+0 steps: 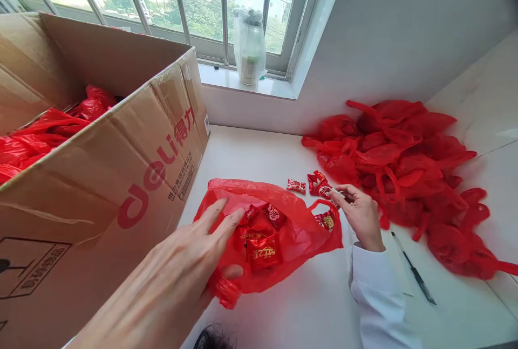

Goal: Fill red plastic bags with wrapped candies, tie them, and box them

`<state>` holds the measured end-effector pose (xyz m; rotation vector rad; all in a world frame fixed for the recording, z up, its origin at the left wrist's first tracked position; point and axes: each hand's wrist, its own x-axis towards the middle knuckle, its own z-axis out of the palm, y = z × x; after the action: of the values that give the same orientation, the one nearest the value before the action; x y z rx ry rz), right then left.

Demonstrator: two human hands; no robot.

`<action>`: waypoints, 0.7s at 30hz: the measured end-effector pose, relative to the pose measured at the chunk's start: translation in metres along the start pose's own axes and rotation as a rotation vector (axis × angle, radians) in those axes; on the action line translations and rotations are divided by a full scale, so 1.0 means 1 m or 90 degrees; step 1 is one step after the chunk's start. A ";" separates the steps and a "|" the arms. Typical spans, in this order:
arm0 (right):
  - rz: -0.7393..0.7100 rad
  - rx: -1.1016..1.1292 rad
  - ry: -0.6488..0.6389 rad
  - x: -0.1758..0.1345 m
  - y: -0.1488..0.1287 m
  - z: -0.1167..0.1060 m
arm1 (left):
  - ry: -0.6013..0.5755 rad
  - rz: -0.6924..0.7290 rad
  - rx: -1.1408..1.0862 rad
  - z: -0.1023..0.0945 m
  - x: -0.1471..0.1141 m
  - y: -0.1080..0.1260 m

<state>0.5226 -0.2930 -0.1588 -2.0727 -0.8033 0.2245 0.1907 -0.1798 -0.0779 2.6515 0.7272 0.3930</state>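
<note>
A red plastic bag (299,235) lies spread with its mouth open on the white table. Inside it are several red wrapped sweets (265,252) with gold print. My left hand (198,246) is over the bag's left side, fingers apart, the thumb partly in the bag. Past the bag's right handle, my right hand (358,211) has thumb and fingers pinched at a small red wrapped sweet (325,191). Beside that lie a pink-and-white patterned sweet (296,185) and another red sweet (318,177). A further red packet (326,220) shows at the bag's handle.
On the left stands a tall open cardboard box (162,138) holding red bags (44,133). Filled red bags (396,155) are heaped along the wall at right. A black pen (416,273) lies near my right sleeve. A plastic-wrapped cup (250,49) stands on the windowsill.
</note>
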 end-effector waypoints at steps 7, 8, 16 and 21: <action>-0.061 -0.073 -0.025 -0.009 0.003 -0.004 | -0.009 0.086 0.027 -0.021 0.007 0.024; -0.087 -0.035 -0.067 -0.015 -0.006 -0.011 | 0.006 0.102 0.040 -0.023 0.006 0.027; -0.172 -0.101 -0.298 -0.042 -0.064 -0.036 | 0.033 0.125 0.016 -0.035 -0.006 0.029; -0.162 0.226 -0.176 -0.013 -0.097 -0.036 | 0.062 0.121 -0.021 -0.040 -0.008 0.029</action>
<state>0.4839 -0.2863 -0.0624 -1.6099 -1.0985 0.4820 0.1824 -0.1961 -0.0314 2.6941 0.4925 0.5840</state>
